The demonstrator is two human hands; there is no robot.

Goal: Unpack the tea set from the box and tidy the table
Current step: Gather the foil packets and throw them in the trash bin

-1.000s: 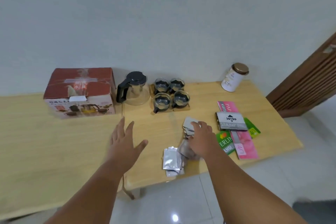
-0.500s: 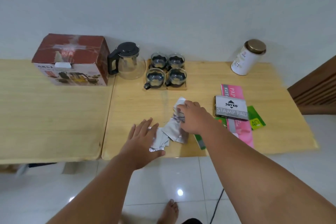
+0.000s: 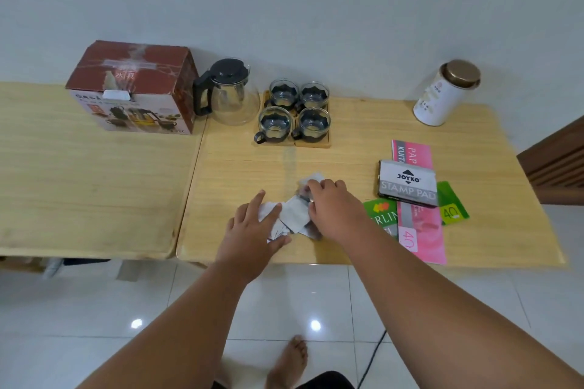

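Several silver sachets (image 3: 294,213) lie in a loose pile near the front edge of the wooden table (image 3: 363,136). My right hand (image 3: 335,208) is curled over the pile's right side and grips some of the sachets. My left hand (image 3: 252,230) rests flat on the pile's left side with its fingers spread. At the back stand the red tea set box (image 3: 132,88), a glass teapot (image 3: 230,91) with a black lid and handle, and several glass cups (image 3: 297,110) on wooden coasters.
A white canister (image 3: 445,95) with a gold lid stands at the back right. A grey stamp pad box (image 3: 407,183) lies on pink (image 3: 420,230) and green (image 3: 452,205) paper packs to the right. A second table (image 3: 79,183) adjoins on the left. My bare foot (image 3: 289,360) shows on the tiled floor.
My left hand has come down from above the table onto the left sachets. My right hand stays on the pile and has drawn the sachets closer together. The camera has tilted down.
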